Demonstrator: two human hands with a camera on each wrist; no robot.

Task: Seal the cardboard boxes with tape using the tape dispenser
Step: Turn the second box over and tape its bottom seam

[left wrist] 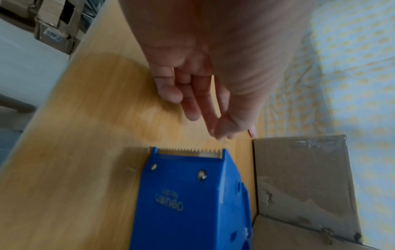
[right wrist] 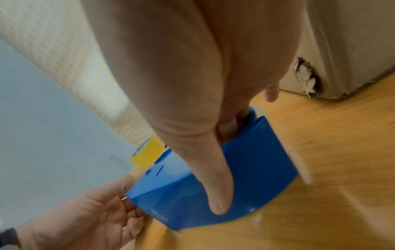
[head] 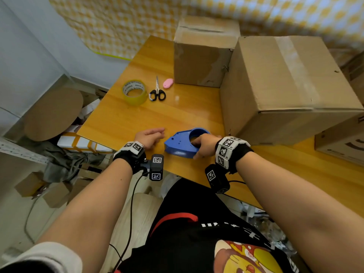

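Gripping the blue dispenser [head: 182,143] at the near edge of the table [head: 118,119], your right hand [head: 204,145] had its fingers hooked into the round core opening and its thumb pressed along the side wall, while your left hand [head: 149,137] lay just beside the toothed blade [left wrist: 189,151], fingers loose and holding nothing. The dispenser sat on the wood, close to the large box [head: 285,83]; a smaller box [head: 202,52], its top flaps showing a dark gap, stood behind. Whether tape was threaded to the blade could not be told. A spare yellow roll [head: 135,92], scissors [head: 157,93] and a small pink object [head: 168,83] lay well apart at the far left. To do this step well, you probably needed to keep the left fingertips clear of the teeth, draw a free tape end out first, and steady a box before pressing tape along its seam.
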